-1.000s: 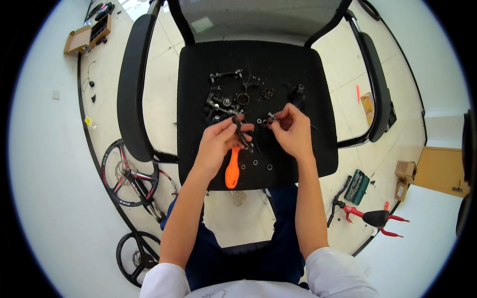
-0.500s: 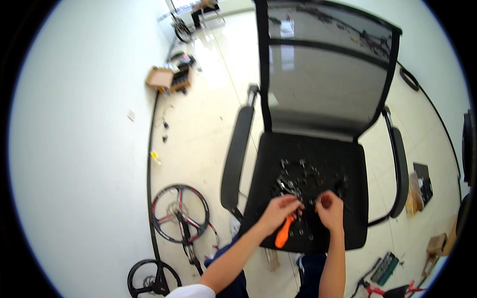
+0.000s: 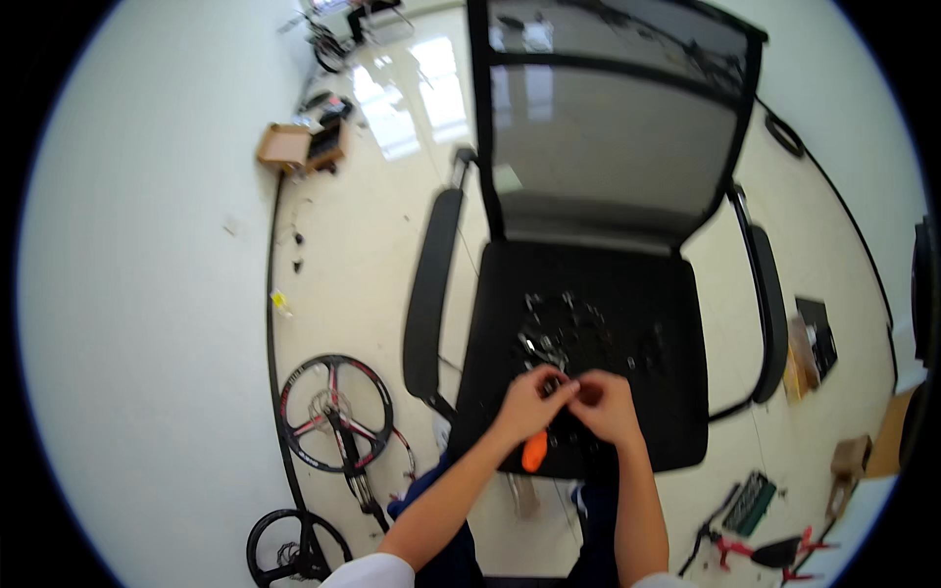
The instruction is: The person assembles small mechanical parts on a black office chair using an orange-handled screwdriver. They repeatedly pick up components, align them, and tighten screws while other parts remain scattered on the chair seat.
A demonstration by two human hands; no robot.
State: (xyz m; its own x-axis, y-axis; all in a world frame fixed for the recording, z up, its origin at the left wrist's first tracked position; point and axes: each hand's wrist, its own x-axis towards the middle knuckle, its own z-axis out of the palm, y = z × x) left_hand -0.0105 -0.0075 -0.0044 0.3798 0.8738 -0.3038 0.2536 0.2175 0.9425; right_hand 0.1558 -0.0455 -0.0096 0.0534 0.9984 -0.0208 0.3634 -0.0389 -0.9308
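My left hand (image 3: 533, 402) and my right hand (image 3: 605, 404) meet fingertip to fingertip above the black seat of an office chair (image 3: 676, 431). Both are closed in a pinch, and whatever lies between the fingers is too small or hidden to name. Just below my left hand an orange handle (image 3: 534, 451) rests on the seat, its other end covered by the hand. Beyond my fingers lie shiny metal parts (image 3: 539, 343), loosely scattered. A few small dark pieces (image 3: 647, 348) are spread to the right of them, hard to make out on the black fabric.
Armrests (image 3: 431, 294) flank the seat, and a mesh backrest (image 3: 608, 157) rises behind. On the floor at left are a spoked wheel with a fork (image 3: 336, 412), a second wheel (image 3: 294, 549) and an open cardboard box (image 3: 286, 147). A green case (image 3: 750, 505) lies at lower right.
My right hand has moved left to meet my left hand; they were apart before. The view has shifted, so the chair sits farther left and higher.
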